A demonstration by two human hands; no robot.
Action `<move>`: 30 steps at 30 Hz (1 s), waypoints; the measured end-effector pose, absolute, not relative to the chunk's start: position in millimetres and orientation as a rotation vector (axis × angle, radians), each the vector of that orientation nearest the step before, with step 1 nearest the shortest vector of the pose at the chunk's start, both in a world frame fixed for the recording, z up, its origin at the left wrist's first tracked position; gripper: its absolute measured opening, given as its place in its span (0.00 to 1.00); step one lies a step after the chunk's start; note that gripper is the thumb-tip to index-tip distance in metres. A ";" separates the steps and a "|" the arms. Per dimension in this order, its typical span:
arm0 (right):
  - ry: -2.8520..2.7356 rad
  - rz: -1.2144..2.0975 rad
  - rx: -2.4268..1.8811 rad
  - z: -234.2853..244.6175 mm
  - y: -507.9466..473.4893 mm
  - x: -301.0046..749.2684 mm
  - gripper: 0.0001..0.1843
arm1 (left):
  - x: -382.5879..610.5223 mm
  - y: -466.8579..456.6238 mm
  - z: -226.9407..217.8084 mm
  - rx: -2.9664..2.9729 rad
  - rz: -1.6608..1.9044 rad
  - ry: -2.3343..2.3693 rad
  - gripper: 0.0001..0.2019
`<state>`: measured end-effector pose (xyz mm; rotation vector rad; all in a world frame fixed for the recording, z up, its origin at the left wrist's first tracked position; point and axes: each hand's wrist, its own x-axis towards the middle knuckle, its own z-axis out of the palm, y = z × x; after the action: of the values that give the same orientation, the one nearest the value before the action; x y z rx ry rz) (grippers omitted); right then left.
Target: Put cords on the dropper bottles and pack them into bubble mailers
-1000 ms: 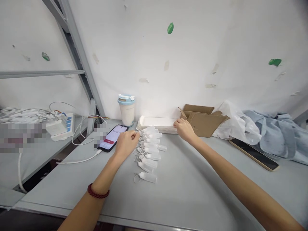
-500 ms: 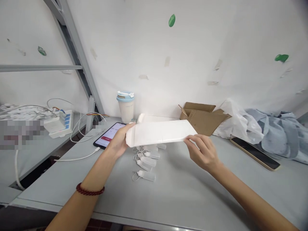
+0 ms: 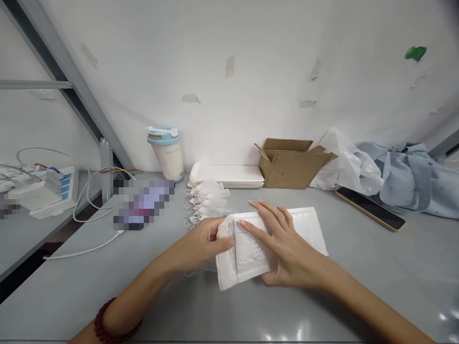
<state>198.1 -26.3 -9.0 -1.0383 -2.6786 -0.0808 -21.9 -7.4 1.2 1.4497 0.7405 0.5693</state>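
A white padded bubble mailer [image 3: 310,229] is held low over the front of the grey table, its flap end toward the left. My left hand [image 3: 202,243] pinches that flap end, thumb on top. Across the mailer's middle lies my right hand [image 3: 287,251], fingers stretched over its face and thumb at the lower edge, gripping it across its width. Just behind my left hand, small translucent squeeze bottles [image 3: 210,203] with looped cap straps lie in a row; the mailer and my hand hide the nearest ones.
Against the wall are a stack of white mailers [image 3: 229,177], an open cardboard box [image 3: 294,169] and a lidded cup [image 3: 167,157]. A phone [image 3: 371,210], a plastic bag [image 3: 349,167] and blue-grey cloth [image 3: 412,184] lie right. Left are a blurred-out phone [image 3: 148,205], cable and power strip [image 3: 60,193].
The mailer has come down and nearer to me, its padded face now showing. My right hand has shifted from its right end to its middle. The view has turned somewhat.
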 end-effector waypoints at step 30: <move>-2.477 -0.103 -1.153 -10.6 -13.5 229.0 0.32 | -55.2 -0.7 19.1 2.046 0.051 1.261 0.10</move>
<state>229.0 -13.5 -10.6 -1.1532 -2.4772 -0.1029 -55.2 -0.7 19.1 2.0456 1.2607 0.0510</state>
